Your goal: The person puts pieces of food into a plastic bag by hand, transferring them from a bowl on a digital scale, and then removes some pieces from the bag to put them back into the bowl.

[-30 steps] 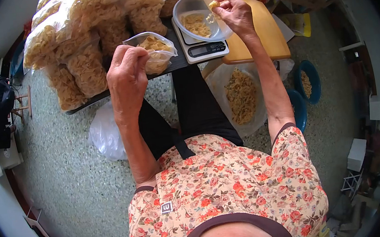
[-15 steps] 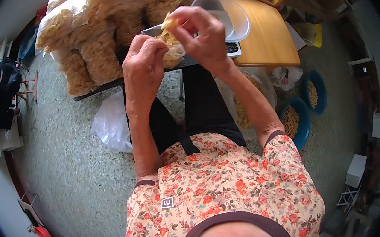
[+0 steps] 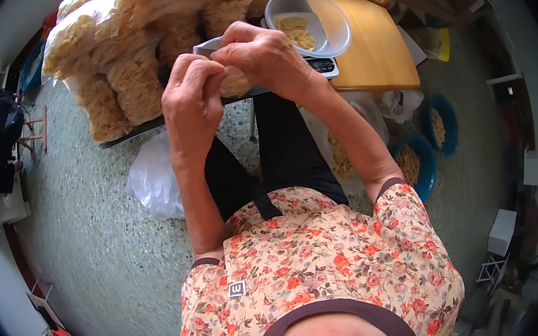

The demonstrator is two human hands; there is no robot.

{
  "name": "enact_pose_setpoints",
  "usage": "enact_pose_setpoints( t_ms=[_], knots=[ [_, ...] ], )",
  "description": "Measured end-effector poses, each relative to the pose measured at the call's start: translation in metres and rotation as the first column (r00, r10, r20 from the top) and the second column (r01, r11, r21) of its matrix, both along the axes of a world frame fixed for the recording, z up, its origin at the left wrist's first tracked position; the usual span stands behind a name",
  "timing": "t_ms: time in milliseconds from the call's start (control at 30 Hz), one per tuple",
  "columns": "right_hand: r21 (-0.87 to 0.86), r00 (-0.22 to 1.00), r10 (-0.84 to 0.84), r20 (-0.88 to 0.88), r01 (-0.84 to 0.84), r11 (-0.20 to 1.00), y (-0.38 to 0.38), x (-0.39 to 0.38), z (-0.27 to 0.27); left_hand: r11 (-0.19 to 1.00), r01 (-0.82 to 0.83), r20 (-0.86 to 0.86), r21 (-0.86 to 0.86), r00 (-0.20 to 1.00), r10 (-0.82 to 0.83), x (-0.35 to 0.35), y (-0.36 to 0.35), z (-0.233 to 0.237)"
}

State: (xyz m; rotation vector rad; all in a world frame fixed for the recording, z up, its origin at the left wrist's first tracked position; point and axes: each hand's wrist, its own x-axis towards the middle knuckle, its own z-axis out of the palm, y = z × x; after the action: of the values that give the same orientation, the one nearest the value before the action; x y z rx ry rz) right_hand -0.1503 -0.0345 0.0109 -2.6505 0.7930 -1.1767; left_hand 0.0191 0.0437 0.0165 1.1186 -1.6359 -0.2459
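My left hand (image 3: pixel 191 97) and my right hand (image 3: pixel 264 57) meet over a small clear plastic bag of yellow pasta (image 3: pixel 232 83) at the near edge of a dark board. Both hands grip the bag's top, and they hide most of it. Just behind my right hand a clear plastic bowl (image 3: pixel 309 16) with a little pasta in it sits on a white digital scale (image 3: pixel 324 65).
Several filled pasta bags (image 3: pixel 131 44) are piled on the dark board at the left. A wooden stool (image 3: pixel 370 39) stands to the right. On the speckled floor lie a large open bag of pasta (image 3: pixel 340 154), two blue bowls (image 3: pixel 416 162) and a white plastic bag (image 3: pixel 155 176).
My right hand left the bowl on the scale with a piece of pasta, brought it to the small bag, and now closes on the bag's top beside my left hand.
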Motion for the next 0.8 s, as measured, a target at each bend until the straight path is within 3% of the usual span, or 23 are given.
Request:
enact_pose_setpoints(
  t_ms=[33, 100, 433, 500, 533, 633, 700, 733, 800],
  knots=[
    [-0.001, 1.000, -0.012, 0.001, 0.012, 1.000, -0.002, 0.000, 0.001, 1.000, -0.014, 0.025, -0.011, 1.000, 0.014, 0.002, 0.000, 0.000],
    [-0.116, 0.983, -0.068, -0.170, 0.048, 0.992, -0.009, 0.002, 0.003, 1.000, 0.001, 0.031, -0.009, 1.000, 0.000, 0.001, 0.000, 0.000],
    [-0.089, 0.969, -0.134, -0.207, 0.117, 0.989, -0.019, 0.017, -0.009, 0.999, -0.037, 0.092, 0.001, 0.995, 0.037, 0.001, -0.004, -0.003],
    [0.134, 0.993, 0.049, -0.104, -0.035, 0.990, -0.015, -0.001, 0.002, 0.999, -0.040, 0.087, -0.005, 0.995, 0.040, 0.001, -0.003, -0.001],
    [0.099, 0.993, 0.082, 0.088, -0.090, 0.991, -0.021, -0.004, 0.001, 0.999, -0.037, 0.081, -0.006, 0.996, 0.037, 0.000, -0.003, 0.000],
    [0.295, 0.956, -0.055, 0.289, -0.035, 0.955, -0.020, -0.049, 0.014, 0.999, -0.035, 0.068, -0.002, 0.997, 0.035, -0.001, -0.003, 0.000],
    [0.263, 0.987, -0.144, 0.072, 0.120, 0.957, -0.031, -0.089, 0.019, 0.999, -0.035, 0.060, 0.005, 0.998, 0.034, -0.002, -0.002, 0.000],
    [0.262, 0.987, -0.145, 0.068, 0.123, 0.957, -0.036, -0.106, 0.019, 0.999, -0.032, 0.056, 0.018, 0.998, 0.031, -0.002, -0.002, 0.000],
    [0.180, 0.859, -0.301, -0.415, 0.402, 0.898, -0.046, -0.128, 0.015, 0.999, -0.030, 0.051, 0.028, 0.998, 0.028, -0.004, -0.003, 0.000]
  ],
)
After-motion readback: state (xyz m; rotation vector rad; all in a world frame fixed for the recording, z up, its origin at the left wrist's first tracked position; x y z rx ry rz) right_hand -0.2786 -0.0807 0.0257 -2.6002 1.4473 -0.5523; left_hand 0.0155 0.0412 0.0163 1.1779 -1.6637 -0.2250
